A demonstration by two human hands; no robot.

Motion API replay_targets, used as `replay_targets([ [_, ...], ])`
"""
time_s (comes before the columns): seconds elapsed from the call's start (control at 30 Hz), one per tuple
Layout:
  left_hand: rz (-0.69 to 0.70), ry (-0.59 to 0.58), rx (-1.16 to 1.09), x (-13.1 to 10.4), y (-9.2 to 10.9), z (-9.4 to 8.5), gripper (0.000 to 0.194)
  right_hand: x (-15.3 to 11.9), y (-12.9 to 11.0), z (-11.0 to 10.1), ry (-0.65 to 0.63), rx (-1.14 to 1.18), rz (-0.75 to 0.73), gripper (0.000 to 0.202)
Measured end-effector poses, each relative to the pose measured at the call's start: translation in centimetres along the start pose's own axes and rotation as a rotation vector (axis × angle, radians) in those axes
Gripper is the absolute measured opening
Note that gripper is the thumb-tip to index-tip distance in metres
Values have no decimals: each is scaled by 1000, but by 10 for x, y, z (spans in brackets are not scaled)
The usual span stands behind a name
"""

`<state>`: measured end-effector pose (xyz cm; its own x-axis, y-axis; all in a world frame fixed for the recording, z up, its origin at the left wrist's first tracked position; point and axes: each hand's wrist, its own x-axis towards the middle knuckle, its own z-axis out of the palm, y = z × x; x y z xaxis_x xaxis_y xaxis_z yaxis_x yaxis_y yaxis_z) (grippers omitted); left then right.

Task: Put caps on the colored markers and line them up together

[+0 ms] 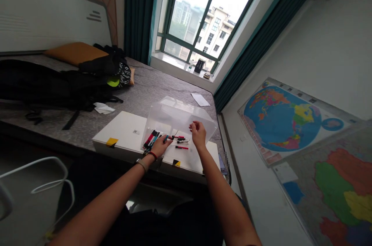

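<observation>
A clear plastic box (171, 116) with its lid raised lies across the white boxes. Several red, black and blue pens (149, 140) lie side by side in its left part. My left hand (162, 146) is over the right edge of that group, its fingers closed round a dark pen (166, 138). To the right of it, a few loose pens (180, 141) lie scattered, and a red pen (181, 147) lies apart, nearer me. My right hand (198, 133) is raised right of the loose pens, its fingers curled; whether it holds anything is too small to tell.
White boxes (116, 129) with yellow and black tape support the plastic box. Behind them is a grey marbled surface (151, 87) with a crumpled tissue (104, 108), a white paper (200, 99) and a black bag (37, 85). A phone (222, 164) lies at the right edge.
</observation>
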<state>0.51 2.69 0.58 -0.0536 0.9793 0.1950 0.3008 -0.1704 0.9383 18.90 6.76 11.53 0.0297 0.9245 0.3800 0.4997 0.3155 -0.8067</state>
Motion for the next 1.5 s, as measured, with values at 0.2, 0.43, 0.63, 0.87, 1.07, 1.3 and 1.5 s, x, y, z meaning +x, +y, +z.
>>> replay_targets([
  [0.2,-9,0,-55,0,-4,0,34,16,12,14,-536,-824,26,4],
  [0.43,-5,5,-59,0,-5,-3,35,25,11,30,-728,-969,-129,16],
  [0.63,-19,16,-100,1,-6,-2,33,34,-6,34,-805,-890,-270,9],
  [0.87,-26,29,-185,1,-6,-3,33,28,-3,22,-525,-829,-108,19],
  [1.07,-119,70,-335,0,-6,-1,39,38,11,32,-761,-879,-133,15],
  [1.3,-110,77,-336,1,-6,0,40,34,20,56,-908,-964,-311,21],
  [1.5,-119,93,-356,3,-8,2,41,29,21,59,-980,-931,-368,22],
])
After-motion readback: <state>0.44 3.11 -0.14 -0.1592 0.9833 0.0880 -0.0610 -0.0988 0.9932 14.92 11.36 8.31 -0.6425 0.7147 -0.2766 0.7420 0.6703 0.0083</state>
